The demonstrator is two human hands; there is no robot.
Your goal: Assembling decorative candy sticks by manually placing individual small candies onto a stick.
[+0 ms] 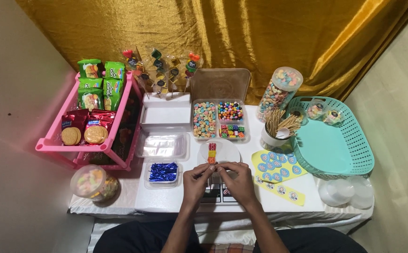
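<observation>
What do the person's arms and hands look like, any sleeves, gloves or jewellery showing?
Both arms are bare from where they enter the bottom of the picture up to the wrists, with no sleeves in view. The left hand and the right hand wear no gloves. No watch, bracelet or ring can be made out, though the fingers are too small to be sure about rings. Dark clothing shows beneath the forearms.

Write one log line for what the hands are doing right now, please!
left hand and right hand: fingertips together over white plate | plate: candy skewer | left: blue twist ties tub | right: sticker sheets
</observation>
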